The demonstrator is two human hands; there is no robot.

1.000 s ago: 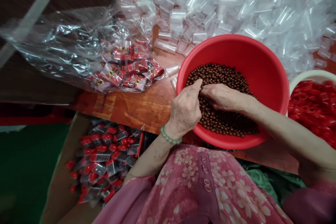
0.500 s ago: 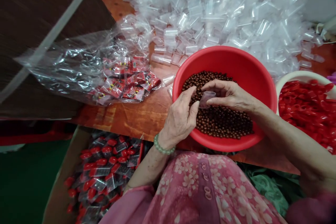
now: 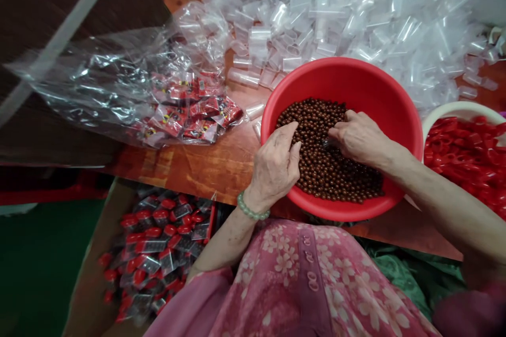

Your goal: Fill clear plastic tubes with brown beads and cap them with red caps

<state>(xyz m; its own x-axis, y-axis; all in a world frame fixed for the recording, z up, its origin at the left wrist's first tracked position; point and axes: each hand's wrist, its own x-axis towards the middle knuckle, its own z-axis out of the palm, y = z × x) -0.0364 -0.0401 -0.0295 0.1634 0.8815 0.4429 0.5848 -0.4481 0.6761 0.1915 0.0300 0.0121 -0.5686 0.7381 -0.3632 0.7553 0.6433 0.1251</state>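
Observation:
A red plastic basin (image 3: 356, 76) holds a heap of small shiny brown balls (image 3: 316, 168). My right hand (image 3: 358, 137) is inside the basin, fingers closed on a small clear plastic cup (image 3: 326, 143) pushed among the balls; most of the cup is hidden. Over the basin's left rim rests my left hand (image 3: 274, 163), with a gap between thumb and curved index finger and nothing visible in it. A green bead bracelet (image 3: 253, 208) circles that wrist.
Many clear plastic cups (image 3: 296, 21) lie piled behind the basin. At left, a clear bag (image 3: 118, 89) contains red packets (image 3: 201, 116). A white bowl (image 3: 454, 108) of red plastic caps stands at right. Below left, a carton (image 3: 95, 253) holds red-capped clear containers (image 3: 158, 245).
My right hand has moved down and slightly right, taking the clear cup from beside my left hand into the brown balls. My left hand stays near the rim.

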